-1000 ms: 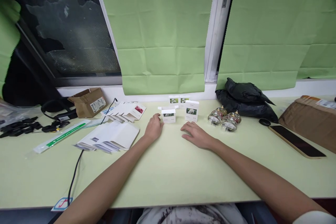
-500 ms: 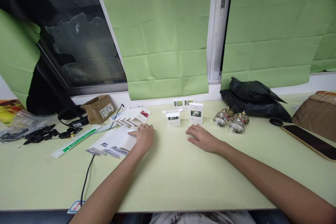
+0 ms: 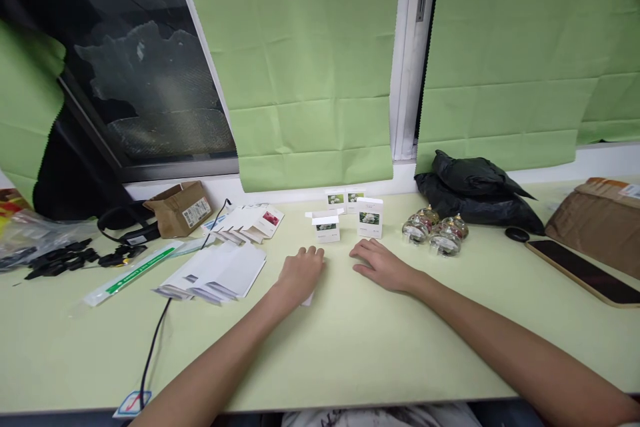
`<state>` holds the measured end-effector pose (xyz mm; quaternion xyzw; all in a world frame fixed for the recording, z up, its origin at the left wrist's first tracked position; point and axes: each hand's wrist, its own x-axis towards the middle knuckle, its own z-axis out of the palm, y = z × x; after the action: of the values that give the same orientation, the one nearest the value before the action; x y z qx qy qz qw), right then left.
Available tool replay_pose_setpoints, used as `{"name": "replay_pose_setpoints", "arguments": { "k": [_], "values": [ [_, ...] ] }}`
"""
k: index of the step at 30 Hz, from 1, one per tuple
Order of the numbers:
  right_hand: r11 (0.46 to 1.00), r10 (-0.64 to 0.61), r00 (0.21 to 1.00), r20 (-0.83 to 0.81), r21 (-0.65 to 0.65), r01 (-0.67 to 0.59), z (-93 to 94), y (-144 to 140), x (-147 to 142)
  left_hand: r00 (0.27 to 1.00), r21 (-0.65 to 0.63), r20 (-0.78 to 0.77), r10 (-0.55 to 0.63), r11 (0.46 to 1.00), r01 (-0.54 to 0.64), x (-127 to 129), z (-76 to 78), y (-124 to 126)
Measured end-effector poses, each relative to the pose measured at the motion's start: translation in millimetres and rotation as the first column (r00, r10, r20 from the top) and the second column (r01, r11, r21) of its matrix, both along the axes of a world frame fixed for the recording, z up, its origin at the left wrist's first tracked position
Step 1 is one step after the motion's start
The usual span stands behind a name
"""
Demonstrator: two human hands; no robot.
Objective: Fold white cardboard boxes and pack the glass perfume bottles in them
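Observation:
My left hand lies palm down on the pale green table, covering a flat white carton of which only a corner shows. Left of it is a stack of flat white cartons. My right hand rests flat on the table with its fingers apart and holds nothing. Just beyond both hands stand small white boxes with a flower picture: one with its lid flaps open, a taller upright one, and two smaller ones behind.
Fanned flat cartons, a torn cardboard box, headphones and a black cable lie at the left. Small glass jars, a black bag, a phone and a brown parcel sit at the right.
My left hand went from the open-lidded box to the carton stack, then slid back right to the middle with a flat carton under it. My right hand stayed put.

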<state>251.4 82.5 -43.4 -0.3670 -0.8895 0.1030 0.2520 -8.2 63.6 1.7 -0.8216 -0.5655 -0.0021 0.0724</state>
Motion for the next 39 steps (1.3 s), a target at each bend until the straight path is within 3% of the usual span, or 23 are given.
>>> {"name": "replay_pose_setpoints", "arguments": {
  "k": [4,7,9,11,17,21,28,33,39],
  "values": [
    [1.0,-0.004,1.0,-0.02,-0.011,0.004,1.3,-2,0,0.932,0.004,0.303,-0.2,0.978,0.209,12,-4.4,-5],
    [1.0,0.002,1.0,-0.028,-0.016,-0.003,1.9,-1,0,0.75,-0.016,0.574,-0.329,0.911,0.412,18,-8.2,-5],
    [1.0,0.01,0.999,-0.033,-0.02,-0.011,1.7,1,1,0.638,-0.02,0.703,-0.313,0.889,0.458,21,-9.6,-3],
    [1.0,0.018,0.999,-0.04,-0.018,-0.018,0.9,3,2,0.589,-0.018,0.763,-0.268,0.901,0.434,20,-9.1,-2],
    [1.0,0.026,0.998,-0.06,-0.007,-0.027,-3.1,7,3,0.694,-0.136,0.667,-0.272,0.871,0.472,9,-4.6,-1],
    [0.999,0.026,0.994,-0.101,-0.022,-0.029,-3.2,8,4,0.734,-0.144,0.655,-0.178,0.925,0.353,12,-14.6,3],
    [0.982,-0.106,0.973,-0.203,-0.173,0.071,3.5,2,0,0.743,-0.026,0.667,-0.059,0.994,0.102,21,-30.7,11],
    [0.954,-0.143,0.977,-0.156,-0.286,0.094,4.8,-2,-2,0.702,-0.02,0.709,-0.07,0.993,0.12,17,-28.7,13],
    [0.933,-0.126,0.957,-0.263,-0.36,0.024,4.3,-2,0,0.651,-0.103,0.759,-0.007,0.986,0.13,17,-25.4,10]
  ]
}}
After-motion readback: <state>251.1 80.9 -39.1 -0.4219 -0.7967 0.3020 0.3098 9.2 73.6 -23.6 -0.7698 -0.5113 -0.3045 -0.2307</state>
